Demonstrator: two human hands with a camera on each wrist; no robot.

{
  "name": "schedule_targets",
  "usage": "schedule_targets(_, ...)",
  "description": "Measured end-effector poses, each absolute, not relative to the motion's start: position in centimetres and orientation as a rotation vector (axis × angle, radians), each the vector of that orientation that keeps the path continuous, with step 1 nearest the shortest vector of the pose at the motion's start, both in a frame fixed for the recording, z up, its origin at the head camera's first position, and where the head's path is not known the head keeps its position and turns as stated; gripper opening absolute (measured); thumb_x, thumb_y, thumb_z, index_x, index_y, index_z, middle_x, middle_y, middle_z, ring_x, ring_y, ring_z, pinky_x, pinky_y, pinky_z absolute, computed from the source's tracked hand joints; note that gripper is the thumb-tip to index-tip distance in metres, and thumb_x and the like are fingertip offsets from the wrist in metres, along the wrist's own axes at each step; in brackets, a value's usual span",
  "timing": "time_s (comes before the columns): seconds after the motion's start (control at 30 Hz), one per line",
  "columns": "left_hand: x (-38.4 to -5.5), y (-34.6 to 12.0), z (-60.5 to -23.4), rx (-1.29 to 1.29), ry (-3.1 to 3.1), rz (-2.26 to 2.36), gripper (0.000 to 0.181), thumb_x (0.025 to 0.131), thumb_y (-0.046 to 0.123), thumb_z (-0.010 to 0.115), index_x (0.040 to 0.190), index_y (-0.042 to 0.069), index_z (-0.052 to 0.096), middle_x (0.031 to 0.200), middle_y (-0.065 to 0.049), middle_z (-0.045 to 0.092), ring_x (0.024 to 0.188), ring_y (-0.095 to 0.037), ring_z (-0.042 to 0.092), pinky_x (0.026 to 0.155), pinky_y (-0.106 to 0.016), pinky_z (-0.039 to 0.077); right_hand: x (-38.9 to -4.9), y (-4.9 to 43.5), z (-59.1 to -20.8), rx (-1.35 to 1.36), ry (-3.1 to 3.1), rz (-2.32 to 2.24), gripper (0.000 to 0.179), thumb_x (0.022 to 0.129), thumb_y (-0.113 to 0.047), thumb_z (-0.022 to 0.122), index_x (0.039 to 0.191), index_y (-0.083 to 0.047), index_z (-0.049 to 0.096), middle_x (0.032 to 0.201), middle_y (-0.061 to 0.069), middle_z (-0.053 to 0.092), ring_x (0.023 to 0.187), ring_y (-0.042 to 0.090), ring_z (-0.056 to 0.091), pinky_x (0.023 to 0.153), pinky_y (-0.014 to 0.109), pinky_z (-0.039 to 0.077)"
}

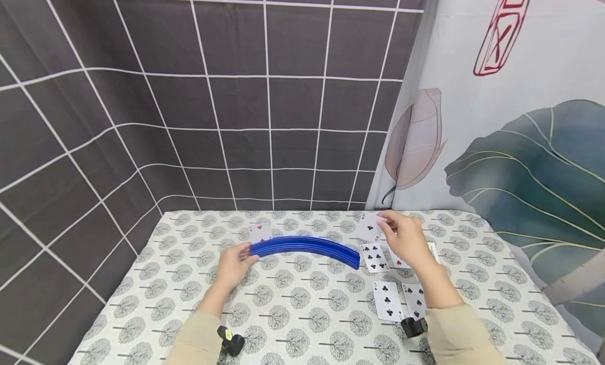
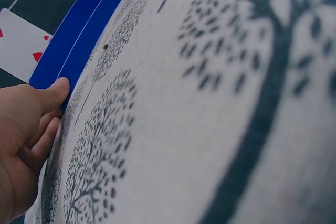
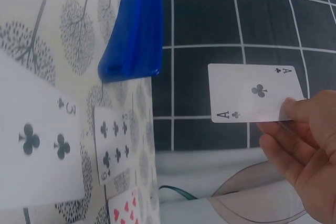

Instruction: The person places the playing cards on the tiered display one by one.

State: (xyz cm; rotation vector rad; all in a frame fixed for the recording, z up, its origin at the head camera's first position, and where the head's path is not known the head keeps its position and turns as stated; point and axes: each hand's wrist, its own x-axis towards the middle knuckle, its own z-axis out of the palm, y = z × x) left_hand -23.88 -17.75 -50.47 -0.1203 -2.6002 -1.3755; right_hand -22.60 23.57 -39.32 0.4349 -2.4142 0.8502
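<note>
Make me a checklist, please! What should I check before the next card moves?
1. Left hand holding the blue curved rack: ok, it grips the left end.
2. Right hand holding the ace of clubs: ok, pinched at one edge.
3. Ace touching the rack: not ok, there's a gap between them.
4. Heart card slotted into the rack: cannot tell, the rack hides its bottom.
5. Six of clubs and three of clubs face up on the cloth: ok.
</note>
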Motion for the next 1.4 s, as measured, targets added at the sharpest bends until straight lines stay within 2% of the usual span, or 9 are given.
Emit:
schedule_targets(0.3, -23.8, -17.8, -50.4, -0.123, -2.598, -1.367, 0.047, 0.085, 0.006, 0.08, 0.126, -0.01, 0.063, 0.114, -0.027, 0.07, 0.105, -0.039, 0.07, 0.093, -0.04, 0.06, -23.2, 22.2, -39.6, 0.482, -2.38, 0.844, 0.018, 0.089, 0.004, 0.073, 0.107, 0.004, 0.072, 0.085, 0.018, 0.074, 0.069, 0.029, 0.072, 0.064, 0.043, 0.064)
schedule_targets(0.77, -23.7, -17.7, -50.2, -0.13, -2.591, -1.376, 0.048, 0.085, 0.005, 0.08, 0.126, -0.011, 0.063, 0.113, -0.028, 0.07, 0.104, -0.039, 0.071, 0.092, -0.04, 0.06, -23.7, 19.4, -39.8, 0.526, -2.361, 0.915, 0.016, 0.088, 0.004, 0.074, 0.104, 0.002, 0.073, 0.085, 0.017, 0.075, 0.069, 0.026, 0.072, 0.064, 0.039, 0.065)
schedule_targets(0.83, -23.6, -17.7, -50.2, -0.135, -2.591, -1.373, 0.047, 0.085, 0.005, 0.08, 0.126, -0.011, 0.063, 0.113, -0.028, 0.07, 0.104, -0.039, 0.071, 0.092, -0.04, 0.06, -23.7, 19.0, -39.9, 0.532, -2.367, 0.936, 0.014, 0.089, 0.003, 0.073, 0.104, 0.002, 0.073, 0.085, 0.016, 0.075, 0.069, 0.026, 0.073, 0.065, 0.041, 0.065)
schedule_targets(0.9, -23.6, -17.7, -50.2, -0.133, -2.588, -1.373, 0.047, 0.084, 0.005, 0.08, 0.126, -0.011, 0.063, 0.113, -0.028, 0.07, 0.104, -0.039, 0.071, 0.093, -0.04, 0.06, -23.7, 18.6, -40.0, 0.534, -2.375, 0.95, 0.014, 0.09, 0.001, 0.073, 0.104, 0.001, 0.073, 0.085, 0.014, 0.076, 0.07, 0.025, 0.073, 0.076, 0.044, 0.063)
schedule_targets(0.97, -23.5, -17.6, -50.1, -0.13, -2.587, -1.378, 0.047, 0.085, 0.005, 0.08, 0.125, -0.011, 0.063, 0.113, -0.028, 0.07, 0.104, -0.039, 0.071, 0.093, -0.041, 0.06, -23.8, 18.1, -40.2, 0.534, -2.38, 0.953, 0.014, 0.091, 0.0, 0.073, 0.104, 0.0, 0.074, 0.084, 0.013, 0.076, 0.07, 0.024, 0.073, 0.079, 0.046, 0.061)
schedule_targets(1.07, -23.4, -17.6, -50.2, -0.129, -2.589, -1.378, 0.047, 0.085, 0.006, 0.08, 0.125, -0.011, 0.063, 0.112, -0.028, 0.07, 0.104, -0.039, 0.071, 0.093, -0.041, 0.06, -23.9, 17.5, -40.3, 0.539, -2.382, 0.958, 0.014, 0.091, 0.0, 0.073, 0.105, 0.0, 0.074, 0.084, 0.013, 0.076, 0.07, 0.024, 0.073, 0.079, 0.044, 0.061)
schedule_targets(1.17, -23.4, -17.7, -50.3, -0.125, -2.592, -1.382, 0.047, 0.085, 0.006, 0.08, 0.125, -0.01, 0.064, 0.113, -0.028, 0.07, 0.104, -0.038, 0.071, 0.093, -0.04, 0.06, -23.9, 16.8, -40.4, 0.56, -2.381, 0.964, 0.015, 0.091, 0.001, 0.073, 0.105, 0.002, 0.074, 0.086, 0.014, 0.075, 0.07, 0.024, 0.072, 0.066, 0.037, 0.065)
schedule_targets(1.4, -23.5, -17.7, -50.3, -0.128, -2.589, -1.382, 0.046, 0.085, 0.006, 0.08, 0.125, -0.01, 0.064, 0.112, -0.028, 0.071, 0.103, -0.038, 0.071, 0.092, -0.04, 0.061, -24.0, 15.0, -40.6, 0.608, -2.393, 0.966, 0.015, 0.09, 0.002, 0.072, 0.105, 0.001, 0.074, 0.087, 0.013, 0.076, 0.071, 0.023, 0.072, 0.067, 0.035, 0.065)
